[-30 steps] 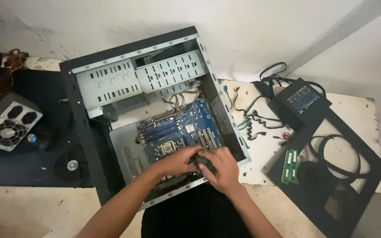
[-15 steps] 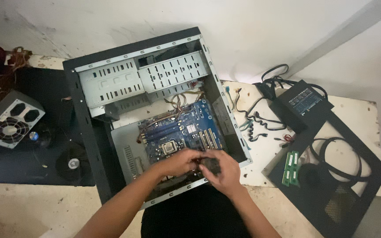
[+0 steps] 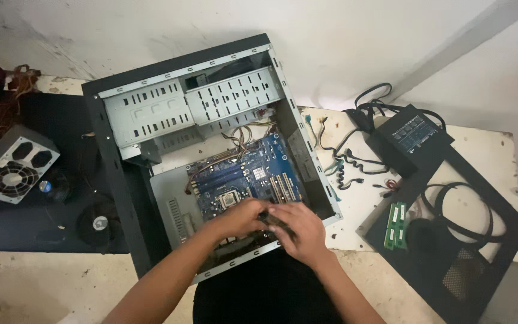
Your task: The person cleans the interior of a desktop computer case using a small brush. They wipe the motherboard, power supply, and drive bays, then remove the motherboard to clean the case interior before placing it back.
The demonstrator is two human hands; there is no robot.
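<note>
A pale, scuffed wall and a worn light worktop (image 3: 487,150) frame the scene, seen from above. Largest on the surface is an open desktop computer case (image 3: 151,96), lying on its side at the centre, its grey drive cages toward twelve o'clock and a blue motherboard (image 3: 253,174) bedded in its lower half. At four o'clock from the case a black side panel (image 3: 499,240) leans across the worktop with a coil of black cable (image 3: 451,210) on it; at two o'clock sits a black power supply (image 3: 412,135) trailing wires, and at nine o'clock a grey power supply with a round fan grille (image 3: 13,171) rests on a dark mat (image 3: 61,126), a small black fan (image 3: 97,223) just below it. Two green memory sticks (image 3: 395,225) lie side by side at the panel's left edge. Both forearms come in from six o'clock and meet over the case's near rim. The left hand (image 3: 241,217) is curled, knuckles up, fingers bent toward the right hand (image 3: 298,231), which arches over with fingers spread downward. Between them, at the motherboard's six o'clock edge, a small dark part (image 3: 266,217) is pinched; both hands close on it, though its kind cannot be told.
</note>
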